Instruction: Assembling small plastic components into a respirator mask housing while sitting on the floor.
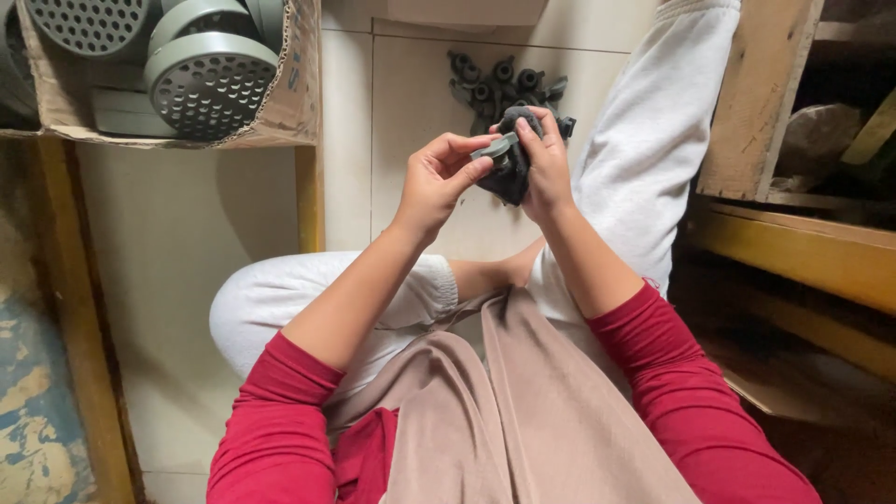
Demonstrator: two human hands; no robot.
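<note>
Floor: pale tiled floor [420, 103] under a seated person, whose legs in light trousers spread to either side.
Far left: a cardboard box [289, 93] holds round grey perforated discs [207, 84], well apart from both hands.
Left hand: the left hand [437, 179] pinches a small flat grey-green piece [495, 147] between thumb and forefinger; its grip is closed on that piece.
Relation: the flat piece points rightward, its far end touching the dark rubber part [511, 173], so the two meet between the hands.
Right hand: the right hand [546, 163] is wrapped around the dark rubber part, grip closed, fingers curled over its top.
Beyond: a heap of dark rubber parts [504, 79] lies on the floor just past the hands, nearer the right one.
Far right: wooden shelving [765, 103].
</note>
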